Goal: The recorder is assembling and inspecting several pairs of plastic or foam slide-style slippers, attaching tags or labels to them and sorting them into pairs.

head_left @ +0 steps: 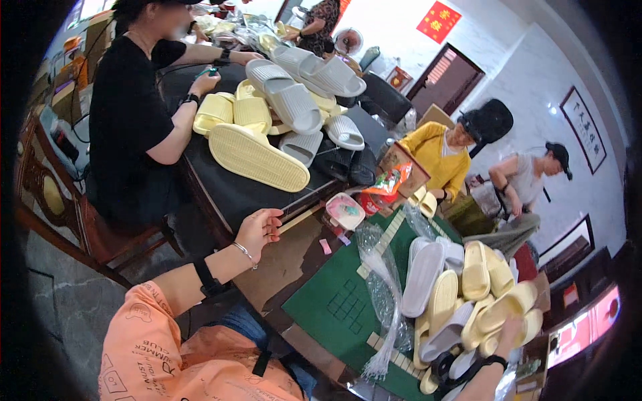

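Observation:
My left hand [259, 234] hovers by the near corner of the dark table, palm inward, its fingers loosely bent and apart, with nothing plain to see in them. At the lower right, my right hand [511, 334] reaches into a heap of slides on the green table [328, 294]. Its fingers are on a pale yellow slipper [509, 306] and partly hidden by it. Around that hand lie more yellow slippers [476, 271] and light grey slippers [422, 277]. A bundle of white plastic strands [384, 327] lies left of the heap, beside clear plastic film.
The dark table [221, 180] bears a pile of grey and yellow slides, a large yellow slipper [257, 157] nearest. A person in black [127, 113] works there; another in yellow [438, 157] stands beyond the green table. A small pink-rimmed tub [345, 211] stands between the tables.

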The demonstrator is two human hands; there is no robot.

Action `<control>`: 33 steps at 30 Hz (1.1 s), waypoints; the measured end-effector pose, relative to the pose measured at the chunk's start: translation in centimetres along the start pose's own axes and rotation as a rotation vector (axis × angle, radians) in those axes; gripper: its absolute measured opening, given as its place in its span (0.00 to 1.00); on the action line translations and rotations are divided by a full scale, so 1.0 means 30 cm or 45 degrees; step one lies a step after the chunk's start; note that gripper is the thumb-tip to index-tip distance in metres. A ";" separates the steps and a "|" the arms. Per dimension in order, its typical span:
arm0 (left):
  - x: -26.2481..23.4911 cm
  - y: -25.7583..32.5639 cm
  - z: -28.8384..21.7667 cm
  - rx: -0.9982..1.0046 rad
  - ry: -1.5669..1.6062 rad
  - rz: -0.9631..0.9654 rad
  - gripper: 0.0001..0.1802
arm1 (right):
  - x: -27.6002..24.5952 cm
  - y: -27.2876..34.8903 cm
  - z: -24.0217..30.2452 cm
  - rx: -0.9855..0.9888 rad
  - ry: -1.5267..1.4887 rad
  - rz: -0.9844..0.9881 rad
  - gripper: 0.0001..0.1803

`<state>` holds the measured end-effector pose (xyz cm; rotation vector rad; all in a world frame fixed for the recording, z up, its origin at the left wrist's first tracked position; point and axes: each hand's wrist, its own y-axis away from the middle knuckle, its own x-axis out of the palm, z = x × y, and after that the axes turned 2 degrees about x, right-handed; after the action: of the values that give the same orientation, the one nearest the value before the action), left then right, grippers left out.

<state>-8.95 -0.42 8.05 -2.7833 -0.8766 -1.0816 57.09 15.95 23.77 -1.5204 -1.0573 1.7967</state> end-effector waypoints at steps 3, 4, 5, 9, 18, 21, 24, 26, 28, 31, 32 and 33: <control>0.005 -0.019 -0.055 -0.010 -0.042 0.055 0.13 | 0.028 0.036 -0.031 0.048 -0.077 0.034 0.20; 0.019 -0.049 -0.077 0.001 -0.038 0.052 0.13 | 0.033 0.058 -0.042 0.073 -0.096 0.049 0.20; 0.033 -0.080 -0.100 0.056 -0.024 0.100 0.13 | 0.028 0.087 -0.052 0.100 -0.111 0.070 0.20; 0.137 -0.230 -0.184 0.235 0.034 0.094 0.12 | 0.014 0.193 -0.068 0.204 -0.171 0.160 0.19; 0.168 -0.289 -0.193 1.380 -1.711 -0.009 0.32 | -0.053 0.380 0.061 0.476 -0.260 0.374 0.18; 0.056 -0.327 -0.277 1.370 -2.319 -0.162 0.23 | -0.145 0.458 0.210 0.539 -0.274 0.457 0.17; 0.037 -0.305 -0.292 1.236 -2.616 0.012 0.17 | -0.194 0.470 0.473 0.228 0.035 0.560 0.16; 0.064 -0.232 -0.273 1.351 -2.775 -0.004 0.07 | -0.215 0.474 0.563 0.212 -0.198 0.686 0.15; 0.045 -0.182 -0.226 1.413 -2.854 0.032 0.07 | -0.203 0.514 0.574 0.285 -0.073 0.696 0.14; -0.047 -0.123 -0.188 1.221 -2.724 0.181 0.08 | -0.190 0.517 0.630 0.136 -0.227 0.679 0.13; -0.073 -0.116 -0.187 1.218 -2.733 0.179 0.08 | -0.198 0.503 0.674 0.138 -0.235 0.683 0.13; -0.092 -0.114 -0.187 1.287 -2.631 0.199 0.09 | -0.206 0.493 0.713 0.210 -0.257 0.731 0.13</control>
<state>-15.80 -0.16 9.99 -1.8880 -0.6019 2.0203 38.61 -1.60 15.71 -1.6756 -0.5604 2.3981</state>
